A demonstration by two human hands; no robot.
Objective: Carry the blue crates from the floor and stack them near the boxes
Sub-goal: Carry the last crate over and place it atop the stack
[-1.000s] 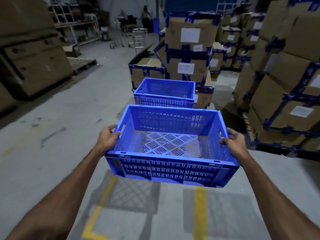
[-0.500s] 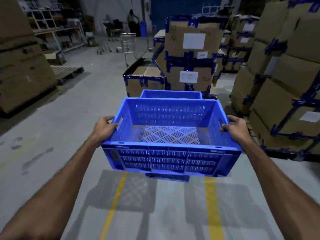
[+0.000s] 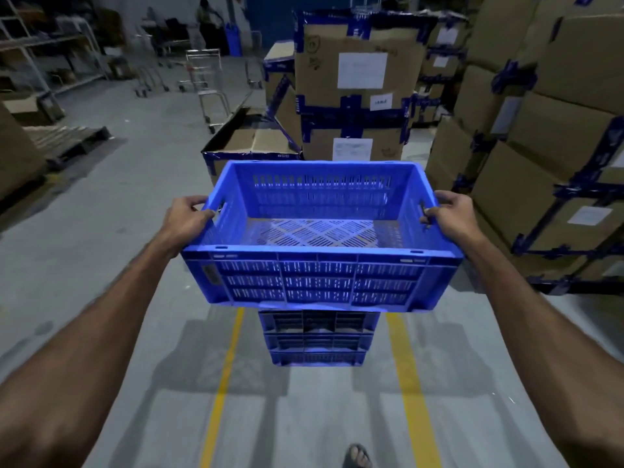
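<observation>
I hold an empty blue slotted crate in the air at chest height. My left hand grips its left handle slot and my right hand grips its right one. Directly below and beyond it stands a stack of blue crates on the floor, its top hidden by the carried crate. Tall taped cardboard boxes rise just behind the stack.
A low open carton sits left of the tall boxes. Pallets of taped boxes line the right side. Two yellow floor lines flank the stack. Metal trolleys, a wooden pallet and a person are farther off. My sandalled foot shows at the bottom.
I have walked forward with the crate. The stack of crates that showed beyond it has slid under it, and the tall boxes are much closer.
</observation>
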